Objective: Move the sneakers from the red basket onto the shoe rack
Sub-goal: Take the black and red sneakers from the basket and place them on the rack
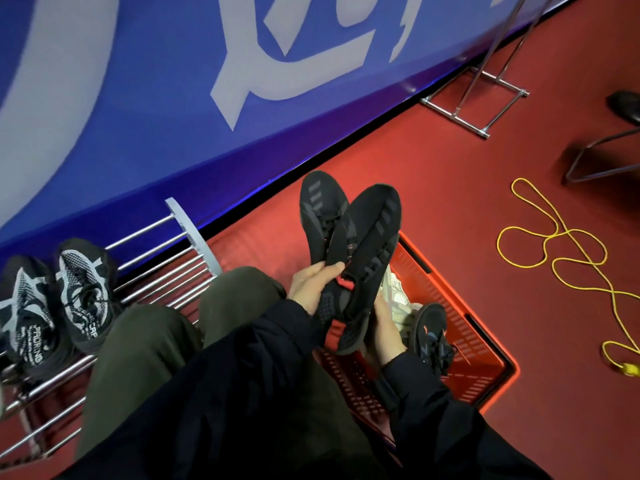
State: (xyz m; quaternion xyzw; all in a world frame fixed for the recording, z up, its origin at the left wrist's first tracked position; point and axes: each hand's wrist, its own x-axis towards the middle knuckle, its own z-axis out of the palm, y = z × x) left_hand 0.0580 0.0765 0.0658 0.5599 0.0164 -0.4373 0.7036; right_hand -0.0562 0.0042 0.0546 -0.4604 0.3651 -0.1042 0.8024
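I hold a pair of black sneakers with red heel tabs above the red basket [481,344]. My left hand [311,289] grips the left black sneaker [320,216] near its heel. My right hand [386,332] holds the right black sneaker [372,237] from below. Inside the basket lie a black sneaker with orange marks [431,332] and a pale shoe [398,296], partly hidden. The metal shoe rack [166,268] is at the left, with a pair of black-and-white sneakers [83,296] on its left part.
A blue banner wall [173,116] runs behind the rack. A chrome stand base [474,102] sits at the upper right, a yellow cord [568,258] loops over the red carpet, and a dark chair leg [595,157] stands at far right. My knees [145,341] are by the rack.
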